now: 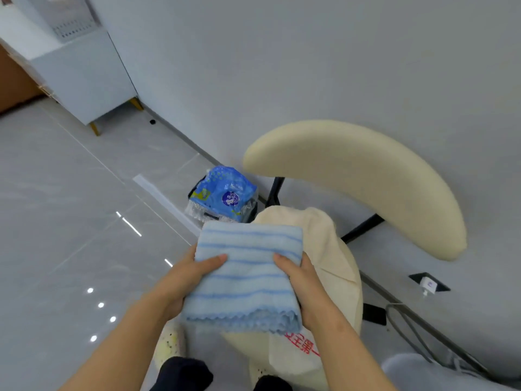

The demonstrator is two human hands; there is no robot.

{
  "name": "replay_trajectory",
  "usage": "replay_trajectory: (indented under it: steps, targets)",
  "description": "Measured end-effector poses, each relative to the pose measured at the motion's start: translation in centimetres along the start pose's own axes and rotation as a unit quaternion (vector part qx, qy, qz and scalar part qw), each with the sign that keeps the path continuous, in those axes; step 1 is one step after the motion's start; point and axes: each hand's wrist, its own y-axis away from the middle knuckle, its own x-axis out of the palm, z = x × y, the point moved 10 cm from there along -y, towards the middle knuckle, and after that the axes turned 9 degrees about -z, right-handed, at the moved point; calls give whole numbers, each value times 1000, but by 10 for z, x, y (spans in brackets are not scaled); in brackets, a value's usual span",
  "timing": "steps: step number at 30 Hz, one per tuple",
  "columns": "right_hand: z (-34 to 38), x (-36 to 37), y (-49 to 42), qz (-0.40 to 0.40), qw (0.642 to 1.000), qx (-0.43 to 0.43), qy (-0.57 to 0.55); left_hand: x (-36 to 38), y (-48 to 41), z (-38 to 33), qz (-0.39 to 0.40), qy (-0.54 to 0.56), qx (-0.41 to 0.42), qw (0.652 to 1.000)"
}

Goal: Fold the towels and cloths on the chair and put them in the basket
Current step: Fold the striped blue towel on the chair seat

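Observation:
A folded light blue towel with darker blue stripes (248, 275) is held in the air in front of the cream chair (366, 176). My left hand (187, 277) grips its left edge, thumb on top. My right hand (303, 283) grips its right edge the same way. A cream cloth (318, 238) lies crumpled on the chair's round seat, partly hidden behind the towel. A white cloth or bag with red printed characters (296, 354) hangs at the seat's front. No basket can be made out for certain.
A dark container holding a blue plastic package (225, 193) stands on the floor left of the chair, against the wall. A white cabinet (84, 74) is at the far left. Cables (408, 325) and a floor socket (428, 283) lie to the right. My feet are below.

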Motion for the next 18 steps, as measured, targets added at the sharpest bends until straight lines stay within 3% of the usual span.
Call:
replay_trajectory:
  steps: [7, 13, 18]
  targets:
    - [35, 178, -17, 39, 999, 6, -31, -148, -40, -100, -57, 30, 46, 997]
    - [38, 338, -33, 47, 993, 70, -85, -286, -81, -185, -83, 18, 66, 994]
    - [58, 417, -68, 38, 993, 84, -74, -342, -121, -235, -80, 26, 50, 995]
